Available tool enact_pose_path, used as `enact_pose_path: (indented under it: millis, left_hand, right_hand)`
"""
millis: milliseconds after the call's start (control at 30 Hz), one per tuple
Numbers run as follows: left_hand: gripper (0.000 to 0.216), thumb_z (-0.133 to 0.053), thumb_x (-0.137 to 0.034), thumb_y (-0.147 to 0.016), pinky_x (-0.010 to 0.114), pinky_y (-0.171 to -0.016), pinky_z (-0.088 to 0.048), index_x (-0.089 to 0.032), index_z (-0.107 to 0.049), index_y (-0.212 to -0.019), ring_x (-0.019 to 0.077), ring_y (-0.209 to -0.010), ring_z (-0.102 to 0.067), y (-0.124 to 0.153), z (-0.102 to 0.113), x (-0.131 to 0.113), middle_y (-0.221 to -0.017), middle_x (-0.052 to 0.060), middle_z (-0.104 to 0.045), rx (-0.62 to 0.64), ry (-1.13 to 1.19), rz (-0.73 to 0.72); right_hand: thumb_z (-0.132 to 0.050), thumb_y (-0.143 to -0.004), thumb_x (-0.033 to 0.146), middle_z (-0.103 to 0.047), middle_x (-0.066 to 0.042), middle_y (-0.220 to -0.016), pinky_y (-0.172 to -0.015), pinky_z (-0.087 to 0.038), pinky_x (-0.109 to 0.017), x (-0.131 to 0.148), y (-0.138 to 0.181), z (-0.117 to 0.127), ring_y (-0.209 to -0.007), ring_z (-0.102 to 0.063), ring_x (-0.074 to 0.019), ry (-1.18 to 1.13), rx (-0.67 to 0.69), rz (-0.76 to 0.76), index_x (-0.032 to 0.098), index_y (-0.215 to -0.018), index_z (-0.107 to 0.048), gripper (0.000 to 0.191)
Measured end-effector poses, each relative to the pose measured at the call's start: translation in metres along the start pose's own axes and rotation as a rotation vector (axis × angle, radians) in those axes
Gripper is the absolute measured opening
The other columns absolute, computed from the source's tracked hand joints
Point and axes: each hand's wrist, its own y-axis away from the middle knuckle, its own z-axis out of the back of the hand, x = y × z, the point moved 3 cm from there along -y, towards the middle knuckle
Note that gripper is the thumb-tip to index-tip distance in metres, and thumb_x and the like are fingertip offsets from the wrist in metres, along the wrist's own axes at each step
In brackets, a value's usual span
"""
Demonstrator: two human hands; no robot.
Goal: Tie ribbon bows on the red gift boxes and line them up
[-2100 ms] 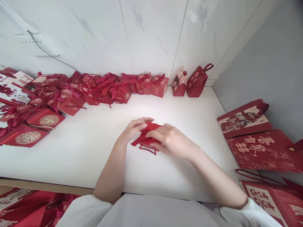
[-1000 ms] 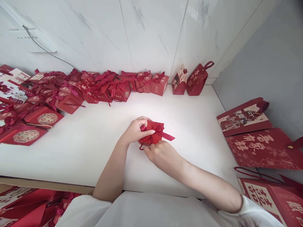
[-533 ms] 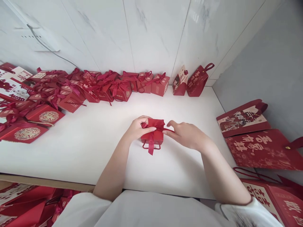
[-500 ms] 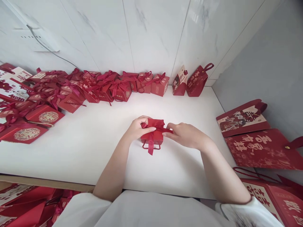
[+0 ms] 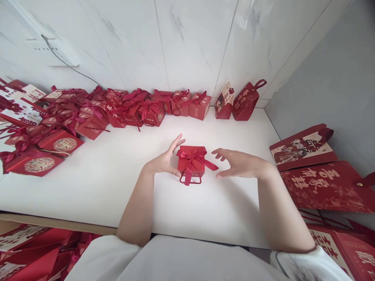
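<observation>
A small red gift box (image 5: pixel 191 166) stands on the white table in front of me. Its top carries a tied red ribbon bow (image 5: pixel 193 157), one tail hanging down the near side and another pointing right. A cord handle (image 5: pixel 190 182) lies at its near edge. My left hand (image 5: pixel 167 159) is open at the box's left side, thumb and fingers apart; whether the thumb touches the box I cannot tell. To the right, my right hand (image 5: pixel 234 163) is open too, its fingers spread and holding nothing, a short gap from the ribbon tail.
Many red boxes with bows (image 5: pixel 129 107) line the wall on the left and middle. Two upright boxes (image 5: pixel 245 100) stand at the back right. Larger red bags (image 5: pixel 325 183) lie along the right edge. More red packaging (image 5: pixel 35 249) sits below the table's front edge (image 5: pixel 58 221).
Both hands have let go of the ribbon and opened, moving apart to either side of the box. The bow now shows fully. The view has shifted slightly.
</observation>
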Motion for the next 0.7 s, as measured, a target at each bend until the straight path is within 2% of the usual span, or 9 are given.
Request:
enact_pose_path:
  millis: [67, 167, 200, 267, 333, 400, 533, 700]
  left_hand:
    - [0.13, -0.089, -0.036, -0.043, 0.049, -0.11, -0.031, -0.032, -0.013, -0.149, 0.0343, -0.141, -0.027, 0.003, 0.002, 0.005, -0.15, 0.014, -0.032, 0.079, -0.058, 0.05]
    - [0.113, -0.087, -0.038, -0.047, 0.053, -0.109, -0.032, -0.027, -0.031, -0.144, 0.0357, -0.131, -0.042, 0.0, -0.002, 0.01, -0.136, 0.012, -0.05, 0.08, -0.11, 0.08]
    - [0.107, -0.086, -0.037, -0.048, 0.054, -0.108, -0.032, -0.026, -0.036, -0.141, 0.0359, -0.129, -0.044, -0.003, -0.004, 0.012, -0.134, 0.012, -0.052, 0.057, -0.119, 0.08]
    - [0.101, -0.086, -0.036, -0.05, 0.055, -0.109, -0.031, -0.024, -0.039, -0.138, 0.0361, -0.13, -0.043, -0.009, -0.006, 0.018, -0.137, 0.013, -0.049, -0.021, -0.118, 0.081]
    - [0.102, -0.087, -0.035, -0.049, 0.054, -0.109, -0.031, -0.024, -0.037, -0.138, 0.0358, -0.132, -0.041, -0.015, -0.006, 0.024, -0.14, 0.015, -0.045, -0.093, -0.09, 0.079]
    - [0.103, -0.087, -0.034, -0.049, 0.053, -0.11, -0.03, -0.023, -0.037, -0.138, 0.0353, -0.133, -0.04, -0.02, -0.005, 0.031, -0.142, 0.016, -0.043, -0.127, -0.057, 0.061]
    - [0.102, -0.087, -0.034, -0.048, 0.051, -0.11, -0.03, -0.022, -0.038, -0.137, 0.0348, -0.131, -0.042, -0.025, -0.002, 0.038, -0.14, 0.016, -0.046, -0.148, -0.048, 0.027]
    - [0.1, -0.088, -0.034, -0.047, 0.049, -0.109, -0.033, -0.021, -0.04, -0.134, 0.0338, -0.13, -0.043, -0.029, -0.002, 0.039, -0.138, 0.014, -0.048, -0.182, -0.091, 0.017]
  right_hand:
    - [-0.078, -0.063, 0.05, -0.047, -0.014, -0.14, -0.091, -0.047, -0.041, -0.004, -0.003, -0.002, -0.123, -0.05, -0.0336, -0.022, -0.02, 0.01, 0.025, -0.146, -0.03, 0.099]
    - [-0.082, -0.059, 0.047, -0.03, -0.014, -0.152, -0.098, -0.044, -0.045, -0.005, -0.017, -0.013, -0.131, -0.042, -0.0346, -0.101, 0.016, 0.06, 0.029, -0.151, -0.01, 0.119]
    - [-0.082, -0.06, 0.045, -0.03, -0.014, -0.151, -0.097, -0.044, -0.045, -0.005, -0.024, -0.017, -0.129, -0.044, -0.0335, -0.137, 0.03, 0.088, 0.029, -0.151, -0.007, 0.119]
    - [-0.081, -0.064, 0.039, -0.038, -0.015, -0.147, -0.098, -0.044, -0.044, -0.008, -0.039, -0.025, -0.124, -0.049, -0.0306, -0.205, 0.005, 0.183, 0.027, -0.151, -0.012, 0.111]
    - [-0.079, -0.067, 0.031, -0.043, -0.014, -0.143, -0.103, -0.04, -0.044, -0.014, -0.054, -0.03, -0.125, -0.049, -0.0292, -0.259, -0.107, 0.295, 0.025, -0.147, -0.024, 0.097]
    - [-0.078, -0.068, 0.028, -0.04, -0.013, -0.145, -0.108, -0.035, -0.043, -0.022, -0.064, -0.035, -0.13, -0.043, -0.0284, -0.354, -0.181, 0.369, 0.024, -0.144, -0.03, 0.091]
    - [-0.075, -0.07, 0.026, -0.039, -0.013, -0.147, -0.11, -0.032, -0.042, -0.031, -0.072, -0.041, -0.134, -0.039, -0.0266, -0.534, -0.149, 0.437, 0.023, -0.146, -0.025, 0.092]
    - [-0.074, -0.07, 0.027, -0.036, -0.013, -0.149, -0.11, -0.033, -0.041, -0.03, -0.071, -0.042, -0.136, -0.036, -0.0265, -0.602, -0.095, 0.446, 0.022, -0.147, -0.024, 0.092]
